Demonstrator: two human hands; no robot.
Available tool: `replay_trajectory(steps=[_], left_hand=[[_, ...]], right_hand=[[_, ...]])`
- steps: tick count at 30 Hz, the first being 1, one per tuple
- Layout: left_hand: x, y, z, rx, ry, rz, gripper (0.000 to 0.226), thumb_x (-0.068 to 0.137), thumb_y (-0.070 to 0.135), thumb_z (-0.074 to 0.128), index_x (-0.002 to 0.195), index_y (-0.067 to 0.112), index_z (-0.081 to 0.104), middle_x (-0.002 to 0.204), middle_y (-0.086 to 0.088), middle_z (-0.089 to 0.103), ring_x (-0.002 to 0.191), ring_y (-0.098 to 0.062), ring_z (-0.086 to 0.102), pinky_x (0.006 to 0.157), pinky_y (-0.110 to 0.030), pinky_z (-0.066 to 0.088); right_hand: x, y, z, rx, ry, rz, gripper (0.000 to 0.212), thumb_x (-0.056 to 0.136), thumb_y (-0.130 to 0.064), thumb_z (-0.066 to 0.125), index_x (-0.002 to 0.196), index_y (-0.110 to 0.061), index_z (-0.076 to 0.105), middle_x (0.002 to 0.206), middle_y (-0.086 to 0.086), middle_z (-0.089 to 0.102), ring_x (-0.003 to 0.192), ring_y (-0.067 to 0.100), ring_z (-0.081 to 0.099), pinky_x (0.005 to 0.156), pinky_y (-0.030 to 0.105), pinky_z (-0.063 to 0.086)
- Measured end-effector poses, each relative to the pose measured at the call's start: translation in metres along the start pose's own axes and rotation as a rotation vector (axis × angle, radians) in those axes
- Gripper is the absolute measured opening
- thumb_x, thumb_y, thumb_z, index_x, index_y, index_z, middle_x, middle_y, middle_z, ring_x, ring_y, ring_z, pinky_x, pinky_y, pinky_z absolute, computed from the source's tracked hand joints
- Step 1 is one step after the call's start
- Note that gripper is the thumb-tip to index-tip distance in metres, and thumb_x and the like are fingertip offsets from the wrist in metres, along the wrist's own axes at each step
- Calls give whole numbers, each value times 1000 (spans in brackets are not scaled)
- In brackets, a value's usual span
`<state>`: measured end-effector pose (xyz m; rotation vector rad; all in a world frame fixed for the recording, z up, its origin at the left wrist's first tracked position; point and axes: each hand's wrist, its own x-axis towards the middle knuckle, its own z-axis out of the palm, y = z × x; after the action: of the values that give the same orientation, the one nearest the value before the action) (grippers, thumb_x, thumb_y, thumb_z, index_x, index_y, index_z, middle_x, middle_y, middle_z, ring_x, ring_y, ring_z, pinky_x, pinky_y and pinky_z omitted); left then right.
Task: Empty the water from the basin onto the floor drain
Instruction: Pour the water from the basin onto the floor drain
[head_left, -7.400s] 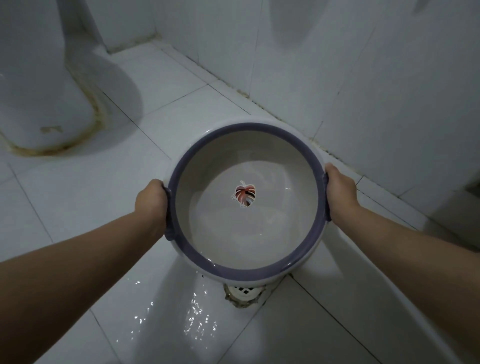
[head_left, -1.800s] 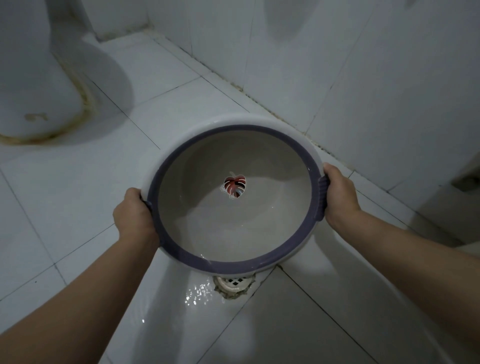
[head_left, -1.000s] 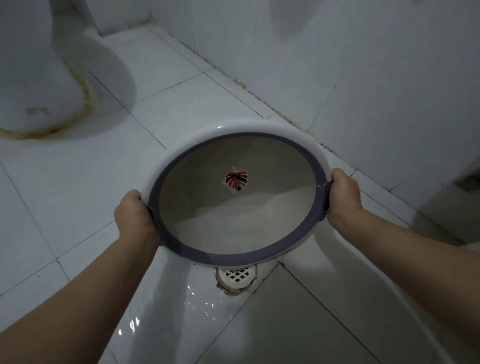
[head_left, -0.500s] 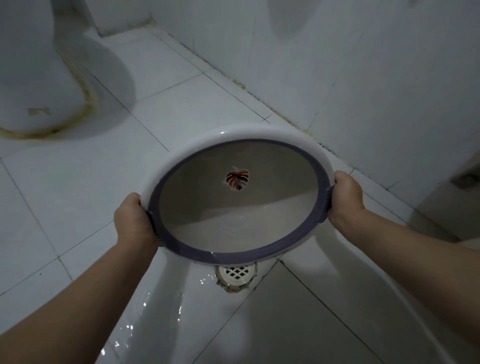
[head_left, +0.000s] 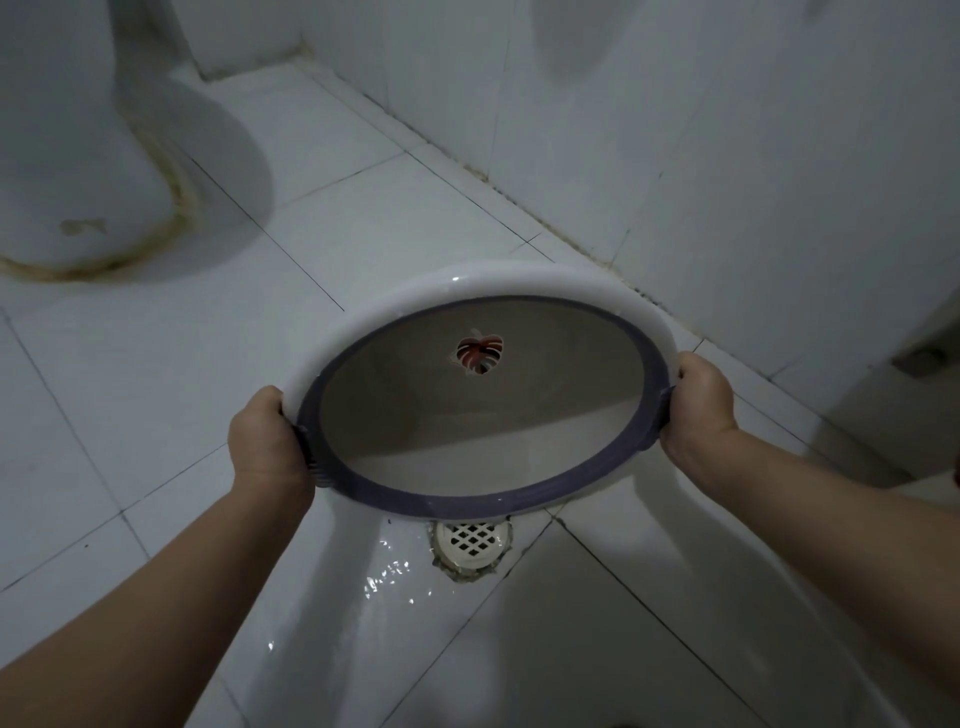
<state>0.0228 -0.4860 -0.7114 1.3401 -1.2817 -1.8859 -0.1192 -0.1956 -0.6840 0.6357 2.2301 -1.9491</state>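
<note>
A round white basin (head_left: 363, 317) with a purple rim and a red leaf sticker inside is held above the tiled floor, tilted with its near edge down toward me. My left hand (head_left: 265, 441) grips the left rim and my right hand (head_left: 696, 410) grips the right rim. Water lies pooled against the lower near wall of the basin. Just below the near rim sits the white grated floor drain (head_left: 471, 543). The tile left of the drain glistens with water (head_left: 387, 574).
A white toilet base (head_left: 72, 171) with stained sealant stands at the far left. A white tiled wall (head_left: 675, 130) runs along the back and right, close behind the basin. White floor tiles spread to the left and near me.
The basin has tipped further toward me, its far edge rising and the near rim dropping. The water has slid to the near wall. Both hands keep their grip.
</note>
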Motion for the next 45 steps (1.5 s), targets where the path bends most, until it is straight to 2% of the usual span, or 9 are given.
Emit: replay_trajectory(steps=[6, 12, 17, 22, 28, 33, 38, 42, 45], left_hand=[[1, 2, -3, -5, -1, 52, 28, 76, 7, 37, 51, 17, 28, 31, 13, 34, 36, -7, 29, 35, -17, 23], [7, 2, -6, -23, 10, 73, 31, 77, 6, 37, 49, 16, 28, 40, 7, 37, 52, -14, 27, 48, -27, 25], [9, 2, -8, -62, 7, 74, 28, 74, 8, 38, 49, 18, 30, 51, 2, 34, 54, -15, 28, 51, -28, 25], [12, 2, -12, -75, 9, 68, 25, 74, 9, 38, 51, 18, 33, 60, -1, 32, 57, -15, 29, 53, -29, 26], [10, 5, -11, -135, 21, 78, 31, 80, 5, 38, 51, 16, 35, 48, 2, 41, 52, -15, 32, 47, -24, 30], [7, 4, -10, -251, 3, 41, 29, 82, 6, 38, 56, 16, 44, 46, 4, 48, 52, -14, 39, 43, -18, 36], [7, 5, -9, -306, 13, 26, 30, 83, 5, 38, 56, 15, 44, 35, 12, 46, 52, -14, 40, 46, -19, 37], [7, 4, -9, -346, -2, 24, 39, 84, 5, 37, 49, 17, 51, 34, 12, 49, 38, -8, 46, 44, -16, 40], [8, 5, -9, -356, -2, 38, 32, 83, 4, 38, 54, 15, 46, 33, 13, 47, 34, -6, 44, 40, -12, 38]], right_hand=[[-4, 1, -2, -1, -7, -24, 9, 62, -16, 41, 69, -20, 47, 68, 8, 40, 73, 25, 38, 62, 38, 32], [-9, -2, -1, -1, -22, -88, 4, 62, -17, 42, 63, -18, 45, 67, 8, 42, 72, 25, 40, 64, 39, 32], [-15, -7, -1, 23, -17, -109, 5, 57, -18, 43, 53, -16, 43, 48, 2, 44, 60, 22, 39, 54, 31, 30], [-22, -11, 1, 16, -27, -144, 4, 54, -19, 43, 52, -15, 43, 56, 6, 40, 61, 22, 38, 55, 32, 29], [-23, -13, 1, 28, -56, -192, 3, 51, -18, 45, 53, -18, 47, 61, 6, 38, 67, 23, 35, 57, 33, 27], [-20, -15, 0, 11, -85, -262, 6, 48, -22, 47, 42, -22, 49, 63, 8, 38, 71, 22, 36, 60, 36, 27], [-21, -15, 2, 24, -67, -266, 13, 50, -19, 46, 39, -22, 50, 45, -6, 39, 58, 18, 35, 52, 27, 27], [-24, -14, 3, 5, -78, -251, 18, 52, -19, 45, 35, -20, 52, 40, -8, 40, 49, 15, 39, 47, 23, 29], [-26, -16, 3, -4, -76, -251, 19, 53, -18, 44, 34, -20, 50, 40, -6, 40, 47, 14, 38, 47, 23, 28]])
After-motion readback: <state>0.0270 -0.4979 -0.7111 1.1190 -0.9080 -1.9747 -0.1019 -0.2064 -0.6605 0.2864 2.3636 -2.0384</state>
